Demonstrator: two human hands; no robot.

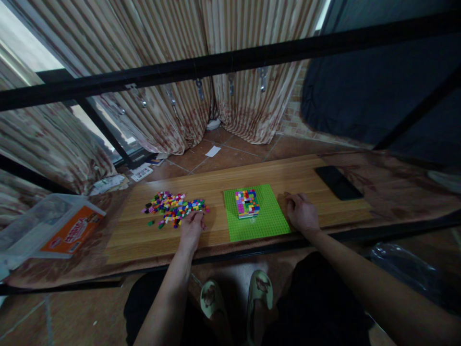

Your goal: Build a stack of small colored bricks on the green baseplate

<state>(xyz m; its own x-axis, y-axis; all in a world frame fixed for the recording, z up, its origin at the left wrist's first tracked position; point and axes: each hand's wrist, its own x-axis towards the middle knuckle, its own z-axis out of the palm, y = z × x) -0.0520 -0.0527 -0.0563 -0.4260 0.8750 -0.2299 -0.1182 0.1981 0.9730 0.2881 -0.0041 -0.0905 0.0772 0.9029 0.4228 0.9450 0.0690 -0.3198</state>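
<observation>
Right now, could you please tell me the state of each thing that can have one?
Loose bricks: scattered, unsorted by colour
Brick block: assembled, dark gap on top
Green baseplate: flat, block upon it
Left hand: fingers bent, beside loose bricks
Right hand: fingers curled, beside baseplate
Black device: flat, surface dark
Curtains: hanging in folds

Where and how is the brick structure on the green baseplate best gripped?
Likely by its left and right outer walls, the right hand coming from above and the right: the brick structure is boxy with upright sides, and bare green baseplate leaves finger room on both sides. The gap in its top makes that a poorer hold.
</observation>
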